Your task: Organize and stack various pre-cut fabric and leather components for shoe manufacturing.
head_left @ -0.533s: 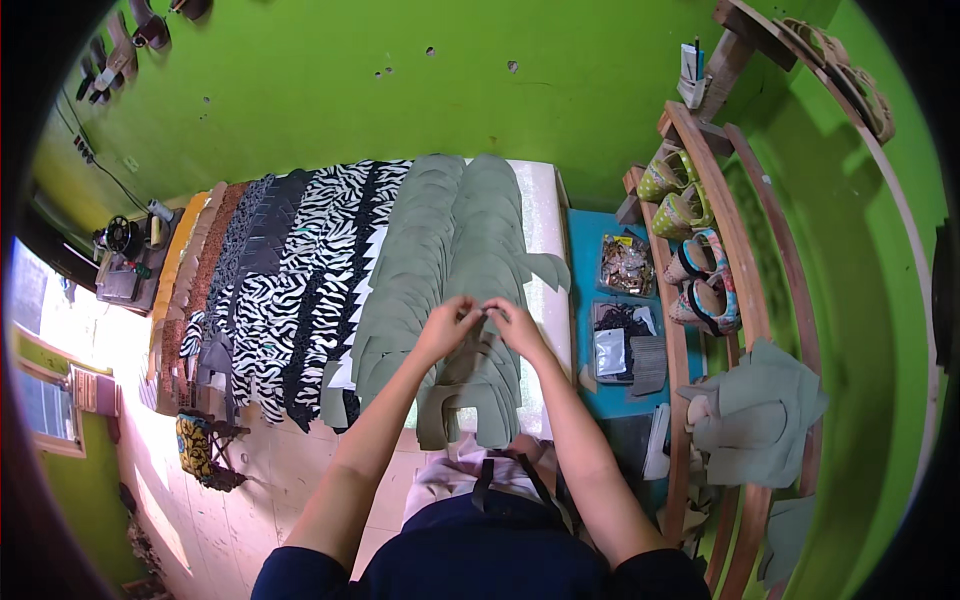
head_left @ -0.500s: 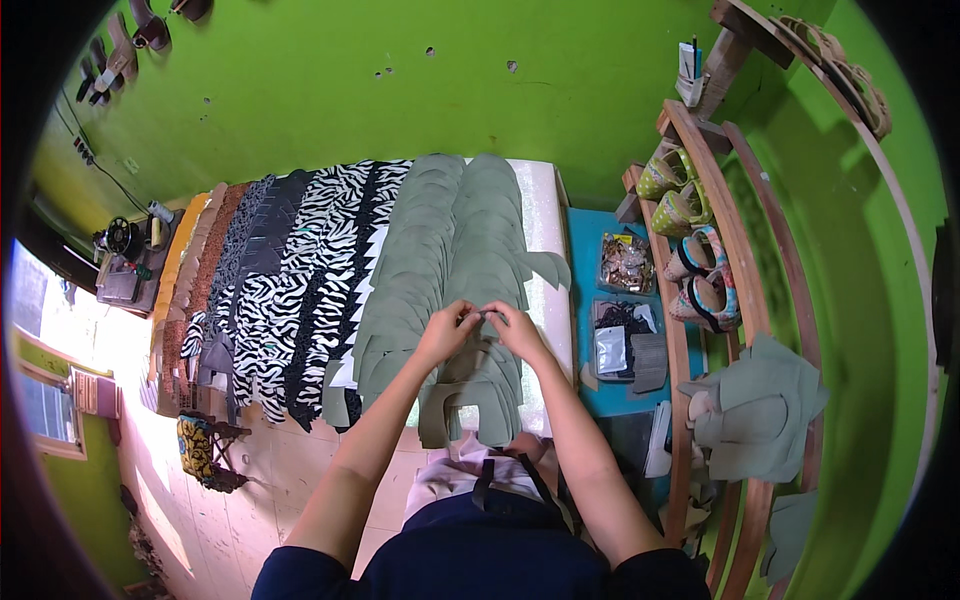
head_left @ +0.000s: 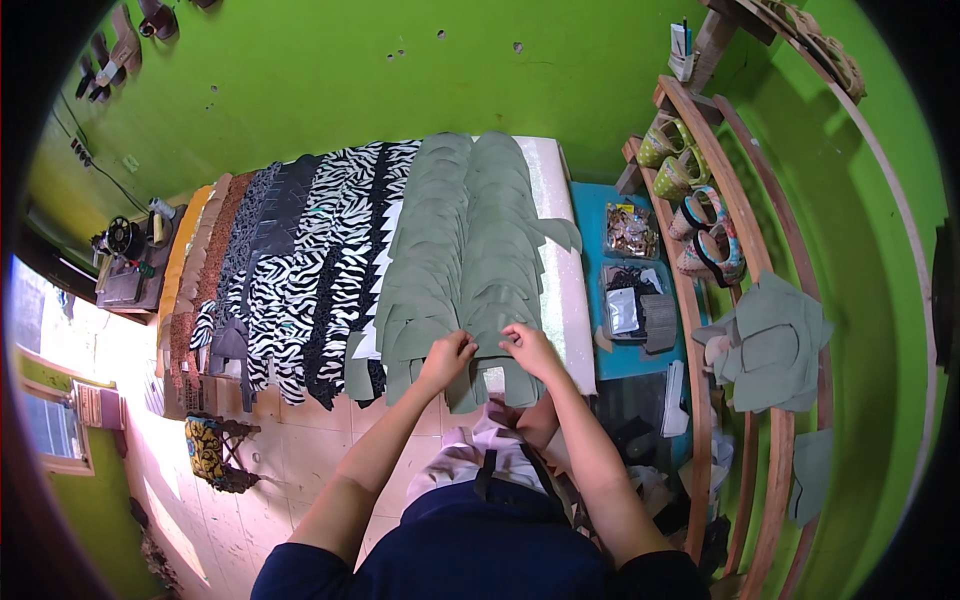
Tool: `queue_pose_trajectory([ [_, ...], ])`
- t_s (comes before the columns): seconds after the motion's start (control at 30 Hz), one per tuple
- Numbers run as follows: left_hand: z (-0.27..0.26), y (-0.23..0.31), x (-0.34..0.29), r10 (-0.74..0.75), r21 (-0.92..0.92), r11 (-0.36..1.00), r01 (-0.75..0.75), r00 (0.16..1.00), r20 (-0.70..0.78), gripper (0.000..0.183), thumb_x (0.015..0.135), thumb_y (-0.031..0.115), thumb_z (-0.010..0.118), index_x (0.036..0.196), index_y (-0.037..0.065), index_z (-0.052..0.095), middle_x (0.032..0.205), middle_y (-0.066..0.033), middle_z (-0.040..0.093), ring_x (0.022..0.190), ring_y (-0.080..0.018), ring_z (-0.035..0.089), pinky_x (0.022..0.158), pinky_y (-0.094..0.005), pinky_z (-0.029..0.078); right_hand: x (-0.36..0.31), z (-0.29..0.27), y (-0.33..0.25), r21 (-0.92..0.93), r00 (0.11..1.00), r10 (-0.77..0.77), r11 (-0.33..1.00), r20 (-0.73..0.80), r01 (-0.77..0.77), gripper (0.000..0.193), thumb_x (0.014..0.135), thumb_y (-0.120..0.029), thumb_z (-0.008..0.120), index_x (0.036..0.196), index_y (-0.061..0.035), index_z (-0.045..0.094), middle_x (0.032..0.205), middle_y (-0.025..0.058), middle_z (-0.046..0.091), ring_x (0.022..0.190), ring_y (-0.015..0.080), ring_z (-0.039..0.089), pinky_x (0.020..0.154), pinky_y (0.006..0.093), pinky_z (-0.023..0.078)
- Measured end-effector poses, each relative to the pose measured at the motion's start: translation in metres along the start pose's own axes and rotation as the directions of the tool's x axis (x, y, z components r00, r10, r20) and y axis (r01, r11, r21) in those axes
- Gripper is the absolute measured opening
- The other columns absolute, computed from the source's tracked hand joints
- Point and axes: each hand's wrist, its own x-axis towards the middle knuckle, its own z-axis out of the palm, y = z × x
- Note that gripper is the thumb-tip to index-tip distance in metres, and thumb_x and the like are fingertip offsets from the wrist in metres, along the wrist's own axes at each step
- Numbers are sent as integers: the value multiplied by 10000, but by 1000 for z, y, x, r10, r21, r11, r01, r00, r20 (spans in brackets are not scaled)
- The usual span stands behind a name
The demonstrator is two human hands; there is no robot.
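Two long rows of overlapping grey-green cut pieces [head_left: 420, 240] lie on the table, curved edges facing away from me. At the near end of these rows, my left hand [head_left: 450, 358] is closed in a pinch at the edge of a green cut piece [head_left: 487, 350]. A short gap to the right, my right hand [head_left: 530, 350] pinches the same piece with thumb and fingertips. The fingers partly cover the edges they grip. One rounded green piece [head_left: 560, 234] sticks out from the right row over the pale sparkly table cover [head_left: 562, 300].
Rows of zebra-print pieces [head_left: 275, 300] and other coloured pieces fill the table's left side. On the right, a blue surface [head_left: 590, 225] bears clear boxes of small parts [head_left: 630, 230]. Beside it, a wooden rack [head_left: 735, 210] holds sandals [head_left: 708, 250] and stacked green pieces [head_left: 770, 345]. A patterned stool [head_left: 205, 450] stands lower left.
My hands have moved apart from nearly touching and come nearer to me, toward the near end of the green rows. The whole view has shifted slightly.
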Motion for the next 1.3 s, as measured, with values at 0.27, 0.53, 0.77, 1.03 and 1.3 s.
queue_pose_trajectory([
  [0.27,4,-9,-22,-25,301,953,20,1000,12,193,773,203,630,838,38,554,813,-157,612,756,-335,594,667,-416,476,-21,17,-12,-206,1000,-7,979,-29,1,251,783,-171,638,990,-58,552,927,119,615,849,283,594,724,371,480],
  [0.53,14,-4,-35,164,547,836,-50,973,-161,291,719,206,662,942,93,513,873,-87,517,820,-267,550,667,-377,460,-31,35,-6,-446,966,-178,892,-187,79,323,775,-187,638,1039,-96,478,988,100,530,957,287,533,755,379,466],
  [0.77,11,-6,-34,284,619,771,-148,951,-126,249,750,206,612,947,87,517,883,-93,502,818,-263,542,677,-387,447,-37,43,3,-516,919,-300,846,-254,134,269,777,-181,634,996,-76,517,958,107,530,904,302,534,757,386,455],
  [1.03,2,17,-13,321,590,777,-220,944,-71,231,787,235,579,959,82,548,926,-96,520,841,-267,551,712,-384,447,-29,25,4,-476,836,-339,873,-432,108,262,785,-178,616,1009,-68,536,971,125,539,904,316,524,772,404,432],
  [1.3,2,38,63,307,613,752,-243,952,1,311,823,272,555,1068,83,526,1049,-102,527,928,-283,540,798,-395,434,57,-39,16,-288,756,-208,957,-620,27,404,784,-195,626,1117,-22,478,1049,196,522,1021,365,476,865,418,389],
])
